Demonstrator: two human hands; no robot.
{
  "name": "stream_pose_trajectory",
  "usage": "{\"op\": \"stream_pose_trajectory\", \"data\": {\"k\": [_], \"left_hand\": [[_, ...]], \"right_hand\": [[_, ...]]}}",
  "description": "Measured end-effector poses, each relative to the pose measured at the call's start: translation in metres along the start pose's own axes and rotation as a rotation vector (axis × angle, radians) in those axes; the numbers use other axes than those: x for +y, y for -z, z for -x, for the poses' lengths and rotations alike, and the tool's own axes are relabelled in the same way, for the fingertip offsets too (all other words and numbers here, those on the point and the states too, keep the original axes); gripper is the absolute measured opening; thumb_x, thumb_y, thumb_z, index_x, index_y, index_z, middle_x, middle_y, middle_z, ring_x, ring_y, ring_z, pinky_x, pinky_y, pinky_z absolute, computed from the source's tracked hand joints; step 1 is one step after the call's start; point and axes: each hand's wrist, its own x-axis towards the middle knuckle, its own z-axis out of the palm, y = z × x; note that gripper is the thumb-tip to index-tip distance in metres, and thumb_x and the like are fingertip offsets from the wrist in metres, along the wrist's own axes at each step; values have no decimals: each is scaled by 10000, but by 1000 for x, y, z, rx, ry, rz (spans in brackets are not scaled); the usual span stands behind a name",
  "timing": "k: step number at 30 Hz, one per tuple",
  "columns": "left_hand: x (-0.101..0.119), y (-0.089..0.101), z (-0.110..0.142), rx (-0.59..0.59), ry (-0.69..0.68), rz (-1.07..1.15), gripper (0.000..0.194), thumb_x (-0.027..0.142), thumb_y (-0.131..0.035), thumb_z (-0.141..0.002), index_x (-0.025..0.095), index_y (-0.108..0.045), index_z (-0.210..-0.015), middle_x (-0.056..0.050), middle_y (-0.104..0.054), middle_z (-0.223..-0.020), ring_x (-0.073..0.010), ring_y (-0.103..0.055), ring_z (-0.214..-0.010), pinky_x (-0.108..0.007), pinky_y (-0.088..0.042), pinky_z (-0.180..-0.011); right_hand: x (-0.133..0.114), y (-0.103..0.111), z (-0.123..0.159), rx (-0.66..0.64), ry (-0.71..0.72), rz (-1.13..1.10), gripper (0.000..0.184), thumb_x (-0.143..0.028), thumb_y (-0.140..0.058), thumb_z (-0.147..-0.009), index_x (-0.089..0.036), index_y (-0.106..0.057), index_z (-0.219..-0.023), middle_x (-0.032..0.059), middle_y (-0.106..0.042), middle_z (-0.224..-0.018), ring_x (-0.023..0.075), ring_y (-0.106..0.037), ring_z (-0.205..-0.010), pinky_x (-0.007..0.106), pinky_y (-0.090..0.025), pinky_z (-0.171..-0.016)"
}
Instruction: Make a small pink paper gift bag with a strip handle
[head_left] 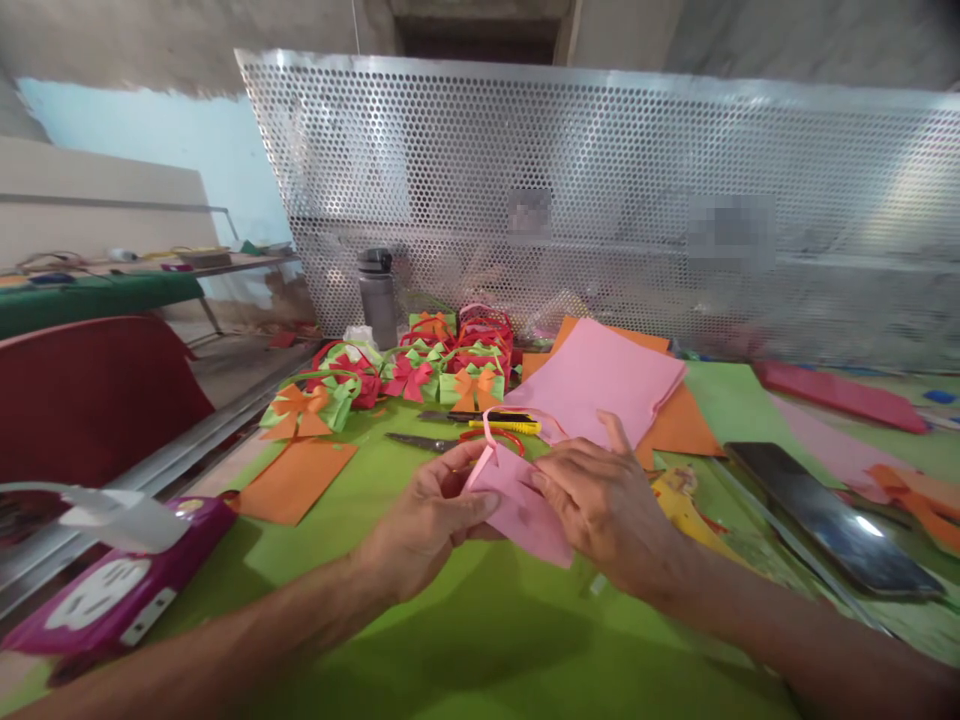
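A folded pink paper piece (521,510) with a thin pink strip looping up from it is held between both hands over the green table cover (465,640). My left hand (431,515) pinches its left edge. My right hand (604,500) grips the right side, thumb raised. Just beyond lie scissors with red handles (450,440) and a yellow cutter (491,420). Behind those stands a group of finished paper baskets with bows (405,375) in green, red and orange.
Pink sheets (592,380) lie on orange ones (686,425) at centre right. An orange sheet (296,480) lies left. A phone (832,515) rests at right, a purple tape dispenser (112,585) at left, a grey bottle (377,295) behind. A perforated metal screen (600,190) closes off the back.
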Motion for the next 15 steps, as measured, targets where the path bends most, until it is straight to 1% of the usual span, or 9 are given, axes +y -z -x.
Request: {"op": "stream_pose_trajectory", "data": {"k": [5,9,12,15], "left_hand": [[-3,2,0,-6,-14,-11,430,117,-663,-724,194,-554,-1133,-81,-646,-1005,-187,-622,-822,-330,-519,-727],[-4,1,1,-36,-35,-28,434,121,-651,-735,183,-544,-1151,-93,-636,-1033,-203,-610,-877,-349,-504,-773],[-5,-1,1,-51,-57,-44,449,131,-648,-738,172,-531,-1169,-101,-630,-1033,-200,-602,-865,-363,-498,-779],[-6,-3,1,-40,-72,-49,457,138,-662,-724,168,-531,-1161,-91,-628,-997,-186,-594,-834,-340,-501,-750]], "right_hand": [[0,1,-1,-19,-52,8,272,-135,-427,-844,-182,-509,-589,-16,-587,-578,138,-542,-626,471,-225,-954],[-2,2,-1,-16,-40,58,302,-133,-408,-853,-179,-514,-574,-9,-583,-570,142,-538,-641,494,-197,-966],[-4,1,0,-28,6,141,276,-100,-406,-837,-174,-549,-614,6,-592,-586,159,-548,-672,528,-184,-972],[-7,-1,3,-15,98,253,240,-58,-410,-802,-150,-603,-693,40,-609,-626,197,-565,-726,559,-216,-954]]}}
